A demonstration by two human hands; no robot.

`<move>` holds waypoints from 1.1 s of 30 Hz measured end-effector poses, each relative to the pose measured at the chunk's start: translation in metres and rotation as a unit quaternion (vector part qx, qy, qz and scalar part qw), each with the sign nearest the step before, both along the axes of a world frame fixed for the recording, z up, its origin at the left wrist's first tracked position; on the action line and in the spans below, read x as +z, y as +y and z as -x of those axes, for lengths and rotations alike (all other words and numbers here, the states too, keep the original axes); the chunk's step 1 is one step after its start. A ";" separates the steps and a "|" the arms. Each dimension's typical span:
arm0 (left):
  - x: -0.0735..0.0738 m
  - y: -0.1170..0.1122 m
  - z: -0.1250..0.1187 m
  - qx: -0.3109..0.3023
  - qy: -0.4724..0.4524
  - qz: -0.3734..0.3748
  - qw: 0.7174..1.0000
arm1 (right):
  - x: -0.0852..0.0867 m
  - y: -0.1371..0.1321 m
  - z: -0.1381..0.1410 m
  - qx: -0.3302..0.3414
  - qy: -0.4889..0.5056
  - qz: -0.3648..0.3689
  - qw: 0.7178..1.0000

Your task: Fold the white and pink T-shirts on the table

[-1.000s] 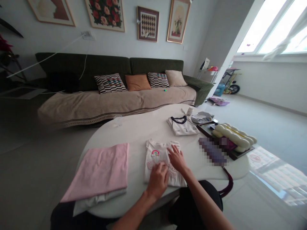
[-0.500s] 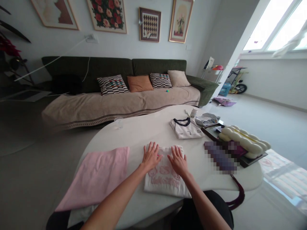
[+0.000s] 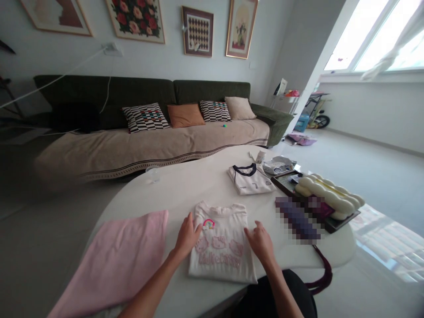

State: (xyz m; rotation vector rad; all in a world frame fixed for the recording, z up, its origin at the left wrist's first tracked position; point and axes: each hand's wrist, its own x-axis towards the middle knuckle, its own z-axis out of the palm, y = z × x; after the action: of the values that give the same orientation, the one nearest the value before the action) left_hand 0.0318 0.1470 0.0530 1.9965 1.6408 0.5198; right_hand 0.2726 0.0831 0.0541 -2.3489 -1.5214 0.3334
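A folded white T-shirt (image 3: 220, 221) lies flat on the white table (image 3: 132, 198), printed with a small rainbow and pink cartoon faces above pink lettering. My left hand (image 3: 188, 235) is at its left edge, thumb toward the cloth and fingers pointing away from me. At the opposite edge is my right hand (image 3: 260, 242), its thumb near the fabric and its fingers slightly bent. Both hands look open; whether the fingertips reach under the cloth is hidden. To the left, a pink cloth (image 3: 126, 251) hangs toward the table's near edge.
A folded white jersey (image 3: 251, 180) with a dark collar lies farther back. On the right are a dark tray (image 3: 342, 224) bearing a puffy cream item (image 3: 331, 194), a blurred purple item (image 3: 298, 218) and a silvery package (image 3: 279, 164). Behind the table stands a long sofa (image 3: 149, 145).
My hands have left the top of the T-shirt, where they lay flat, and moved apart to its left and right edges. The rainbow print is now uncovered. The view has shifted slightly right.
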 end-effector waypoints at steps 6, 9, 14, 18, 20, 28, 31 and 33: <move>-0.009 -0.028 -0.005 0.068 -0.116 0.099 0.986 | -0.009 -0.015 0.007 -0.025 0.068 0.014 0.997; 0.002 -0.023 -0.008 0.060 -0.212 0.177 0.959 | -0.006 -0.005 0.006 -0.012 0.121 0.011 0.993; 0.021 -0.027 -0.009 0.015 -0.377 0.281 0.882 | -0.001 0.000 -0.004 -0.004 0.208 -0.013 0.978; 0.023 -0.035 -0.015 0.037 -0.498 0.342 0.796 | -0.001 -0.005 -0.008 -0.026 0.315 -0.004 0.949; 0.022 -0.039 -0.018 0.044 -0.515 0.360 0.776 | 0.000 -0.007 -0.008 -0.029 0.389 0.019 0.921; 0.026 -0.046 -0.024 0.033 -0.544 0.520 0.658 | 0.014 -0.007 -0.011 -0.002 0.555 0.047 0.830; 0.035 -0.034 -0.039 0.027 -0.578 0.467 0.669 | 0.032 0.005 -0.032 0.020 0.558 0.021 0.829; 0.041 -0.017 -0.057 0.013 -0.600 0.426 0.677 | 0.045 0.022 -0.052 0.027 0.546 -0.005 0.837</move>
State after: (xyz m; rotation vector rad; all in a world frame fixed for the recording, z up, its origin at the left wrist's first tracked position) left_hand 0.0884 0.1298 0.0944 0.5654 0.7369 0.6671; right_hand 0.3248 0.1054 0.0994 -1.5237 -0.9516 1.3715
